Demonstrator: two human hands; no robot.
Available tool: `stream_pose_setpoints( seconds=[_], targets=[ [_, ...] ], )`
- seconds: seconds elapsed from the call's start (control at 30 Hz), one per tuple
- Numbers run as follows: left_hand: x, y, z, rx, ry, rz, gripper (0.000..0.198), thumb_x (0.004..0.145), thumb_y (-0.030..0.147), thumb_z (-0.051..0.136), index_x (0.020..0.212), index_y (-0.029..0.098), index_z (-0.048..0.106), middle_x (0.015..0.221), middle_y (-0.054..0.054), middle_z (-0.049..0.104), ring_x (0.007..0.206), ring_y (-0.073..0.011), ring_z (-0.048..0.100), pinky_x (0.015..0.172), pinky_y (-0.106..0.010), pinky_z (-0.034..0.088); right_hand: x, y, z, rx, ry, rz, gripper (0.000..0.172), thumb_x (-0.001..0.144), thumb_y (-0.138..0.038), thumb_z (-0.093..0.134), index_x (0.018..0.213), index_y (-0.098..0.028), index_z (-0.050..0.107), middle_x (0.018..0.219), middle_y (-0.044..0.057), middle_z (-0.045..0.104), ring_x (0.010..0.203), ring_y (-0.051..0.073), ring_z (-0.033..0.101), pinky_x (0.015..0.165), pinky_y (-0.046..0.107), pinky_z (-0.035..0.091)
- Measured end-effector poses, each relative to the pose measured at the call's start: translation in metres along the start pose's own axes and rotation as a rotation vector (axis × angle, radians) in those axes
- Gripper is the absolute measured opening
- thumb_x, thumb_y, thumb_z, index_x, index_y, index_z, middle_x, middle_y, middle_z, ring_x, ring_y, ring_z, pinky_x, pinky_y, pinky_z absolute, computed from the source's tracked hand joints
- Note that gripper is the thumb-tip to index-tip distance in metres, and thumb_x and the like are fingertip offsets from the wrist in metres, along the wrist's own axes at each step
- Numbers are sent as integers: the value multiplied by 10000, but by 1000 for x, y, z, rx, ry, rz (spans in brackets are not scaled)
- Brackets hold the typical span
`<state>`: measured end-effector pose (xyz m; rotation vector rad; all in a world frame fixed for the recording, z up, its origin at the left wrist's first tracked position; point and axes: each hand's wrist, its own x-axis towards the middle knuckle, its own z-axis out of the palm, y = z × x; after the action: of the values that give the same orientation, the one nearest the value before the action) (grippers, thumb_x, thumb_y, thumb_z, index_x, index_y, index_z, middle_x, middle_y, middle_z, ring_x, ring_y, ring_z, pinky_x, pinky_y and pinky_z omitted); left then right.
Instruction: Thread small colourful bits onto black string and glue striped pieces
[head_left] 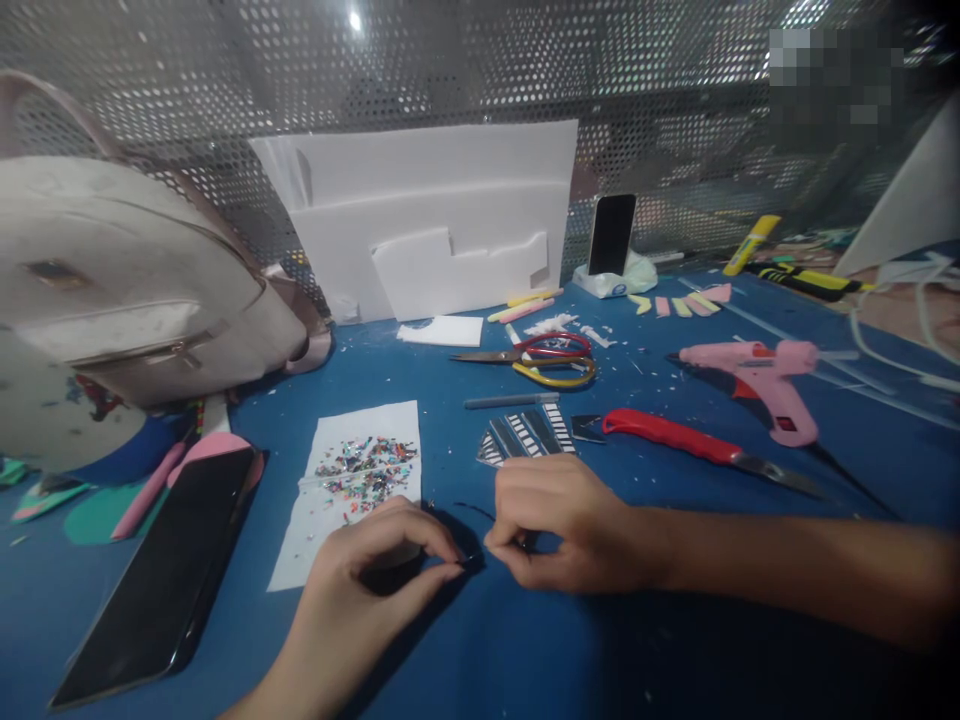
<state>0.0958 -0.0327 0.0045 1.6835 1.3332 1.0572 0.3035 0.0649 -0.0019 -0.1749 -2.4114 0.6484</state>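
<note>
My left hand (367, 575) pinches a tiny dark sliver (472, 562) between thumb and forefinger, too small to name. Just right of it, my right hand (570, 525) is closed with thumb and finger together; whatever is between them is hidden. The fingertips of the two hands are a short gap apart above the blue table. Beyond my left hand lies a white paper sheet (300, 545) with small multicoloured shiny bits (367, 470). A dark piece with white striped bands (525, 432) lies just past my right hand, which partly covers it.
A red-handled cutter (667, 437), scissors (555, 365) and a pink glue gun (757, 375) lie beyond my right arm. On the left are a black phone (157, 580) and a pale backpack (135, 290). White foam boards (442, 220) and a propped phone (612, 235) stand behind.
</note>
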Motion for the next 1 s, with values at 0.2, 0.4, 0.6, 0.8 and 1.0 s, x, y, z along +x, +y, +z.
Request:
stream_pose_setpoints(
  seconds=[0.2,0.4,0.6,0.8,1.0],
  targets=[
    [0,1,1,2,10,6,74,816,156,676,767,210,691,768,-6,700,751,-137,654,686,-237,508,1,0,0,-4,2,-9,102,820,-141,566,734,-185,534,679,-45,514,642,82,433,613,230,339],
    [1,5,1,12,11,11,92,818,146,659,752,203,687,763,-18,700,740,-152,656,674,-264,512,0,1,0,-25,-28,-10,100,833,-166,544,737,-194,545,677,-36,515,648,96,438,612,246,340],
    [0,3,1,12,7,19,97,823,133,657,775,212,687,776,-12,695,751,-142,654,684,-254,511,-1,1,1,-44,-46,-33,108,840,-168,527,739,-196,553,681,-29,532,659,108,445,609,256,339],
    [-2,3,1,18,8,40,107,825,120,653,765,207,672,780,-4,685,765,-130,646,696,-235,507,-1,1,1,-38,-62,-31,74,847,-182,550,774,-193,561,705,-31,551,672,104,465,625,249,354],
    [-1,4,3,9,12,34,123,827,112,636,746,201,662,773,-8,675,762,-136,646,689,-245,506,0,0,0,-22,-41,-20,79,842,-167,548,769,-194,561,702,-31,553,666,102,464,627,247,356]
  ],
)
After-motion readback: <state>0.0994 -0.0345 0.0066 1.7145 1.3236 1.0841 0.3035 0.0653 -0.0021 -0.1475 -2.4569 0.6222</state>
